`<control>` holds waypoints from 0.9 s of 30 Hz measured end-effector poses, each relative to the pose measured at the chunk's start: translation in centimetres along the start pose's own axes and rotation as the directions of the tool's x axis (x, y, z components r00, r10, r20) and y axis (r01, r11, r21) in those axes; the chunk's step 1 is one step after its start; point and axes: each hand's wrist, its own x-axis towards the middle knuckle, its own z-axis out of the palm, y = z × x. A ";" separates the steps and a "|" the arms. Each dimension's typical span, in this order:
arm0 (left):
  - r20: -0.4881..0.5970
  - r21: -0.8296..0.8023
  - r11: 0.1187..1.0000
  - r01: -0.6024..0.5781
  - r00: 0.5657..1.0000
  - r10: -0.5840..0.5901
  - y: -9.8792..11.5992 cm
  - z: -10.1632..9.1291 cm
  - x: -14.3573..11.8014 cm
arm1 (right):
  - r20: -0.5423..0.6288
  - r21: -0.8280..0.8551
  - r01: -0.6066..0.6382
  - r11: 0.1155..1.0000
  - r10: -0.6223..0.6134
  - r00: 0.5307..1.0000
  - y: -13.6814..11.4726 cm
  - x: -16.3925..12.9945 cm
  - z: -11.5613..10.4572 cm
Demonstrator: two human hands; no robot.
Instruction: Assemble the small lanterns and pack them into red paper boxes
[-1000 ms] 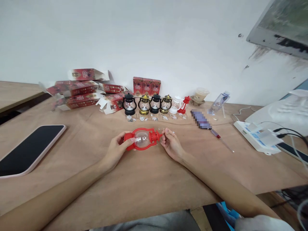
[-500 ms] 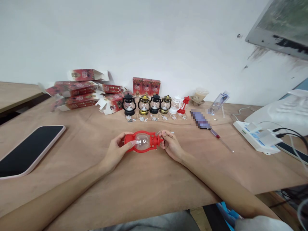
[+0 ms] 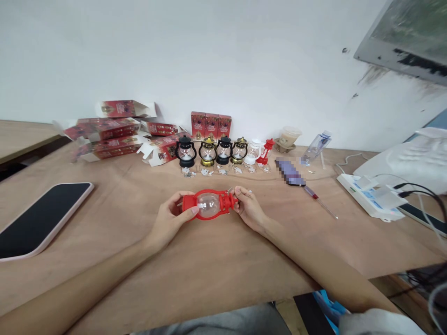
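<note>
Red lantern (image 3: 209, 204) rolled slightly, lying sideways, gripped between left hand (image 3: 171, 221) and right hand (image 3: 248, 208).

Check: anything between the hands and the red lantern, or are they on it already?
Nothing visible in the way. The left hand grips the base end of the red lantern, which lies sideways just above the table. The right hand pinches its top end. The lantern row stands farther back, well clear.

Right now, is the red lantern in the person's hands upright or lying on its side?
On its side. The red lantern lies horizontally, base in the left hand, top by the right hand; the lanterns behind stand upright.
</note>
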 end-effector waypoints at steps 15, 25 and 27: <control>-0.274 -0.224 0.974 -0.032 0.961 -0.031 -0.6 -0.5 1.4 | 0.047 -0.282 0.396 0.874 -0.400 0.915 -1.1 -1.7 -0.4; -0.459 -0.279 0.906 -0.317 0.873 0.164 0.5 -2.0 2.5 | 0.154 -0.947 0.062 -0.316 -0.274 0.949 -4.1 0.3 -3.7; -0.423 -0.171 0.899 -0.403 0.854 0.302 0.6 -2.1 2.1 | 0.149 -0.928 0.063 -0.367 -0.210 0.966 -4.3 0.4 -3.9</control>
